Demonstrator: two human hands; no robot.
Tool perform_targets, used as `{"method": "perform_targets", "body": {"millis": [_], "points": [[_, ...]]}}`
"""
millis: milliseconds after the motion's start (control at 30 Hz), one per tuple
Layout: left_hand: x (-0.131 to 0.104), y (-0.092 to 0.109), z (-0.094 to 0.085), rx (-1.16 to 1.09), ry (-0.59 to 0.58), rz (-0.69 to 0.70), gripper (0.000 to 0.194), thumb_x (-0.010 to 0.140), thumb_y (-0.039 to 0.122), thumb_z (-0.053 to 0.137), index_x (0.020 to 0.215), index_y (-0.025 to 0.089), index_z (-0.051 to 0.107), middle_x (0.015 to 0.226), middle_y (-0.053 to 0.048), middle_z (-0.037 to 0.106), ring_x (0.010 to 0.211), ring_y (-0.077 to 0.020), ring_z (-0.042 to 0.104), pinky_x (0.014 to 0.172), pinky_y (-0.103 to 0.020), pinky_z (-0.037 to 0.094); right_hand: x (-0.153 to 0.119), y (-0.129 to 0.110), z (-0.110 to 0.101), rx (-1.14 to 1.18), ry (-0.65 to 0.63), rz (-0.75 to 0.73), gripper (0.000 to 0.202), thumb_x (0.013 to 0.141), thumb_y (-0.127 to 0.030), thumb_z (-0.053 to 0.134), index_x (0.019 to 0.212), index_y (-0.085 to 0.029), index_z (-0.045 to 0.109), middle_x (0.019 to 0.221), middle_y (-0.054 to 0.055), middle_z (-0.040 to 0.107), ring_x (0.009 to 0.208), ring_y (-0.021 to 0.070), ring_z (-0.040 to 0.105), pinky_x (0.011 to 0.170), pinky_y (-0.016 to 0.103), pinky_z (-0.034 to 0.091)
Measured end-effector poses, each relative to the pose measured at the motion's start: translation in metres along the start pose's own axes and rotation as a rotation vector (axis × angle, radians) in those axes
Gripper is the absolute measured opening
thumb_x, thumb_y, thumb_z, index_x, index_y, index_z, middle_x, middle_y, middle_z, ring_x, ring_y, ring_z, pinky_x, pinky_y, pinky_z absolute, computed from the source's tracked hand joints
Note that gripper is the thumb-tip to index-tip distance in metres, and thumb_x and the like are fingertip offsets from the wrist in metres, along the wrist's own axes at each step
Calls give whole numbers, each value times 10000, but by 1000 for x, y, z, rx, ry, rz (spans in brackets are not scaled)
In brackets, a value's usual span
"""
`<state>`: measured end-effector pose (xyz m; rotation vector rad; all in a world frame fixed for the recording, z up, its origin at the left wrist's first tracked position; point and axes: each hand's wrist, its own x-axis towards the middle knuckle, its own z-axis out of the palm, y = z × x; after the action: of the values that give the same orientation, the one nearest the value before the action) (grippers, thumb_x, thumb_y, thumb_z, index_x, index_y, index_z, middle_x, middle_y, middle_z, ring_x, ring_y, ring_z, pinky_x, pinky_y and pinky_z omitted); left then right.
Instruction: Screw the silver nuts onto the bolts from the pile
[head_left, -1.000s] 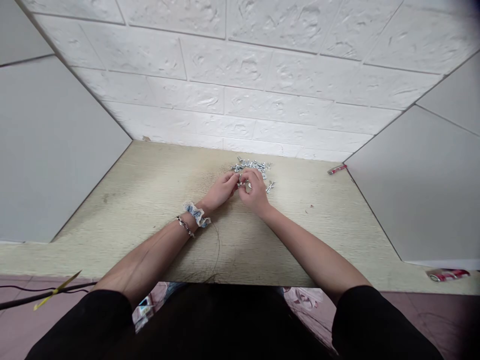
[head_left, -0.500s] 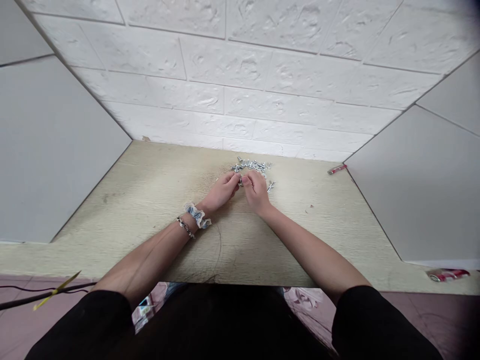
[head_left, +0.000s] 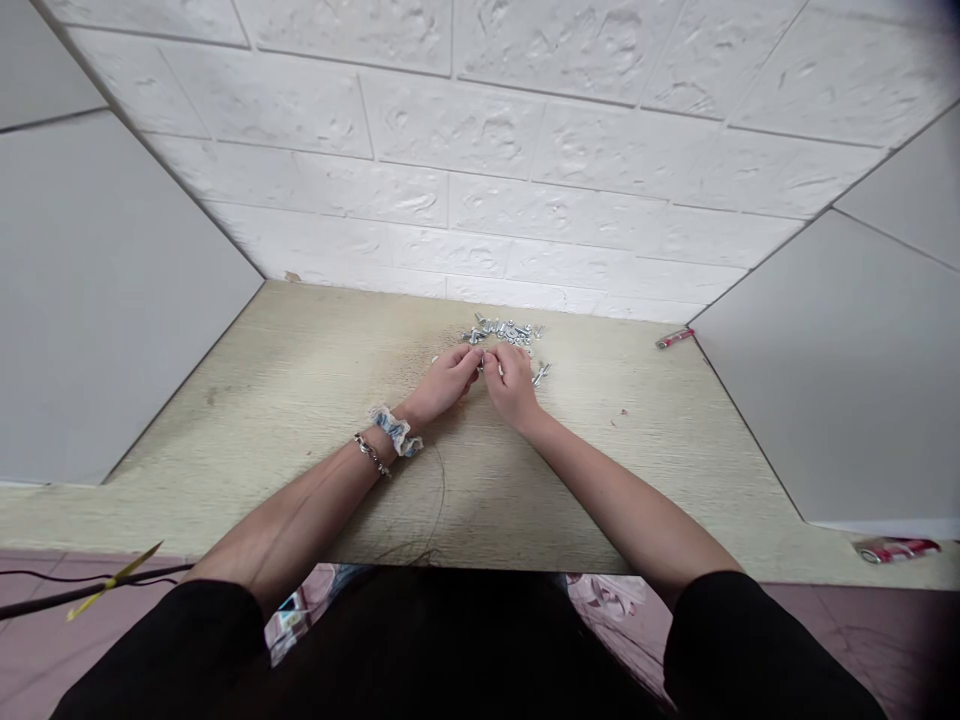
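My left hand (head_left: 451, 374) is closed, its thumb and fingers pinched together at the middle of the board. Facing it, my right hand (head_left: 511, 382) is closed in the same kind of pinch. Between the two sets of fingertips a bit of a small silver metal fastener (head_left: 482, 362) shows; fingers cover most of it, so its exact kind is unclear. Just beyond the hands lies a loose pile of silver bolts, nuts and washers (head_left: 510, 331). A few long bolts (head_left: 541, 374) rest to the right of my right hand.
The pale wooden tabletop (head_left: 315, 330) ends at a white brick-patterned wall (head_left: 487, 230), with grey panels (head_left: 112, 300) on both sides. One red battery-like cylinder (head_left: 675, 339) lies by the right panel, another (head_left: 898, 550) near the front right edge. A dark cable (head_left: 90, 590) crosses at left.
My fingertips have shifted slightly around the small fastener, and less of it shows between them. Both arms stay where they were.
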<state>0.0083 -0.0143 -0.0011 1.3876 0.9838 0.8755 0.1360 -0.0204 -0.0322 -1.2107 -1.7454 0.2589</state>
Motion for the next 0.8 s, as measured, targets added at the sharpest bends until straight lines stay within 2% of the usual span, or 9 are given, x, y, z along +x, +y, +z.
{"method": "perform_targets", "body": {"millis": [233, 500, 800], "points": [[0, 0, -1, 22, 9, -3, 285, 916, 330, 391, 681, 171, 423, 527, 65, 358, 395, -40, 308, 376, -173, 240, -1, -2, 0, 154, 0, -1, 55, 850, -254, 418, 799, -232, 417, 696, -26, 499, 652, 131, 480, 639, 281, 397], [0, 1, -1, 31, 24, -7, 273, 916, 307, 392, 677, 176, 407, 525, 63, 355, 407, -44, 313, 390, -175, 241, -2, -1, 2, 130, 88, -115, 83, 792, -166, 460, 812, -236, 420, 753, -9, 504, 711, 144, 498, 683, 301, 440], [-2, 3, -2, 113, 40, 19, 290, 910, 314, 409, 658, 172, 406, 518, 57, 366, 419, -48, 316, 405, -185, 249, -3, -1, 5, 14, 129, -334, 225, 723, -39, 426, 833, -234, 449, 827, 17, 554, 827, 181, 508, 785, 350, 414]]}}
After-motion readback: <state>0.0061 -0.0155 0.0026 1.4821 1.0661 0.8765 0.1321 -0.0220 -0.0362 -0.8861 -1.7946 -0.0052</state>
